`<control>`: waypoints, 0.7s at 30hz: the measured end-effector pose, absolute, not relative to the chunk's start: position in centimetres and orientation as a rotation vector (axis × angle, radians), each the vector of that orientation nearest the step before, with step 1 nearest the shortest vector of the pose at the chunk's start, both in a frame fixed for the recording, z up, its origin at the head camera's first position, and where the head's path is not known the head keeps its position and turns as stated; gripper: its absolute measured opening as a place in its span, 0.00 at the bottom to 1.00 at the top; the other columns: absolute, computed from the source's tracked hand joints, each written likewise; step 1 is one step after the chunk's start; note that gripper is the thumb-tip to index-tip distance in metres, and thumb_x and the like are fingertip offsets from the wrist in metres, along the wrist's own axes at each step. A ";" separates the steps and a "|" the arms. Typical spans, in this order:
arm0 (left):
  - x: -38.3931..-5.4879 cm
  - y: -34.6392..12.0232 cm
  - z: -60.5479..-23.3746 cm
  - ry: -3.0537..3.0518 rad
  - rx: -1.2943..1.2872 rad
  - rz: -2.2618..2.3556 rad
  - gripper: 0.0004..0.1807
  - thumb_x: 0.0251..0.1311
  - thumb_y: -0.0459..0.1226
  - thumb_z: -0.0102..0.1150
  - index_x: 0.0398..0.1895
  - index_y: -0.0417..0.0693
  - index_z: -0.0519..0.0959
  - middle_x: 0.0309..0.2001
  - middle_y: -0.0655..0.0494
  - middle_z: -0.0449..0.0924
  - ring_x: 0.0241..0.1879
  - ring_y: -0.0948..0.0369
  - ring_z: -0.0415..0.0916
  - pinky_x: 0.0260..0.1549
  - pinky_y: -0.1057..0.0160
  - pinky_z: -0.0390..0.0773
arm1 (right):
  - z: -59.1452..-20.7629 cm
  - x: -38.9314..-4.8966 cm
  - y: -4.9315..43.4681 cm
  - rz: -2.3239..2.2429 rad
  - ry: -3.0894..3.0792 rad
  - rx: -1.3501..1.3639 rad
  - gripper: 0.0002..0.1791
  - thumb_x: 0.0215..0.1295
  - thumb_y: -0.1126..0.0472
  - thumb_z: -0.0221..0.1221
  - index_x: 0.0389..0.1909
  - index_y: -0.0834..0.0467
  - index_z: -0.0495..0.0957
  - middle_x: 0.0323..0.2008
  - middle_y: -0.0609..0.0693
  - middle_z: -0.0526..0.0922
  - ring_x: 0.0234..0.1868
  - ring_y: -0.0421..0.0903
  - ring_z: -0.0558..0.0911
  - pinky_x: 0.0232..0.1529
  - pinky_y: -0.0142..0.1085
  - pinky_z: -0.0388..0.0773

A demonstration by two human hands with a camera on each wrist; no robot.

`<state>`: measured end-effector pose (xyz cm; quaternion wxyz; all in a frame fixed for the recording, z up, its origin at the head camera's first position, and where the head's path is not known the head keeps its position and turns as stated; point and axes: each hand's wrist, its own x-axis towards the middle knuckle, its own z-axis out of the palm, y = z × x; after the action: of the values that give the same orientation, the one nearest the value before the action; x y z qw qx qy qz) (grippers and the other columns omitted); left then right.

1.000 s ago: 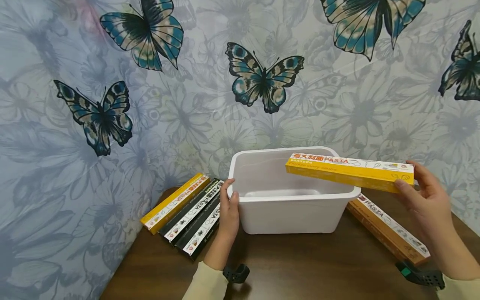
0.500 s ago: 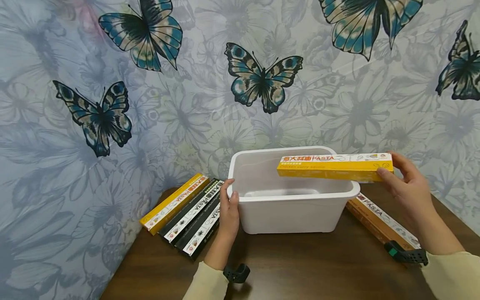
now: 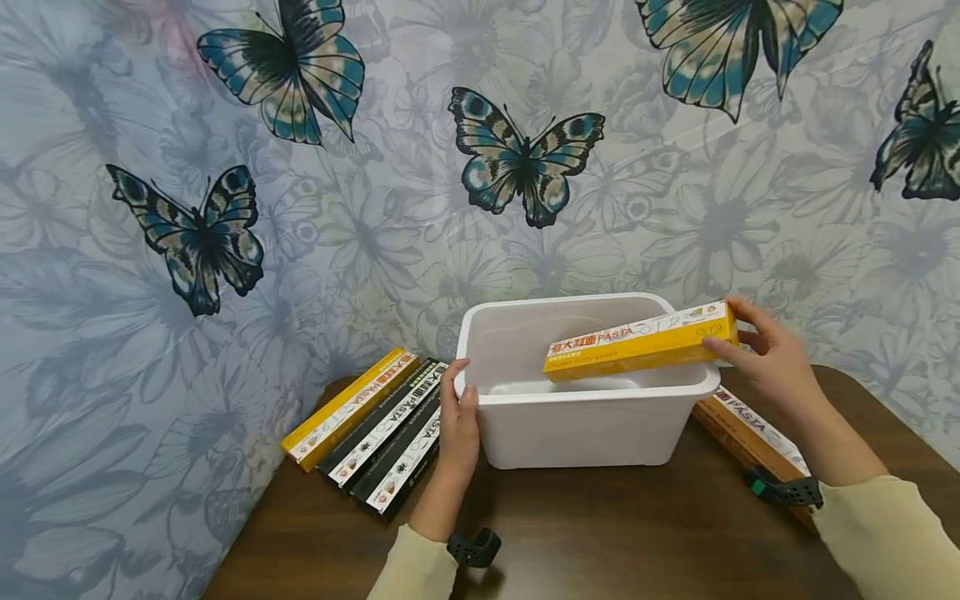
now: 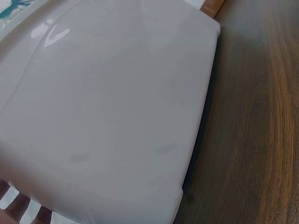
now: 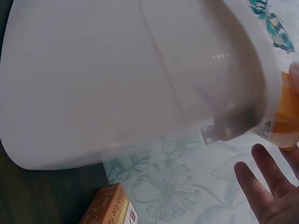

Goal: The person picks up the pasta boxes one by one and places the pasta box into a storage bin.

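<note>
A yellow pasta box slants over the mouth of a white plastic bin, its left end lower and inside the rim. My right hand pinches the box's right end between thumb and fingers. In the right wrist view, the box's orange-yellow end shows past the bin's rim, with some fingers spread below it. On the bin's left end, my left hand grips the rim and side wall. The left wrist view is mostly the bin's wall, with fingertips at the lower left corner.
Left of the bin, a yellow pasta box and two black ones lie side by side. A brown pasta box lies to the right, partly under my right wrist. Behind the wooden table rises a butterfly-patterned wall.
My right hand has moved left with the yellow pasta box, from right of the bin to over its opening. The box's left end has tipped down into it. My left hand stays put.
</note>
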<state>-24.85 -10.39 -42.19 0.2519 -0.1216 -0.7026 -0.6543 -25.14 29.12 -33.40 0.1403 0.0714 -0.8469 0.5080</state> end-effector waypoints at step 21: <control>-24.8 -10.6 -42.1 -1.933 -0.323 -1.774 0.24 0.70 0.45 0.41 0.69 0.55 0.62 0.70 0.47 0.62 0.64 0.49 0.65 0.62 0.46 0.64 | -32.7 -27.1 27.6 1.294 -2.705 0.310 0.44 0.64 0.43 0.64 0.76 0.54 0.57 0.73 0.62 0.62 0.72 0.62 0.59 0.69 0.65 0.56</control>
<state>-24.79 -10.58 -42.12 0.2465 -0.1184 -0.7088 -0.6503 -27.13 27.57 -32.70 0.0636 0.1026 -0.8955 0.4285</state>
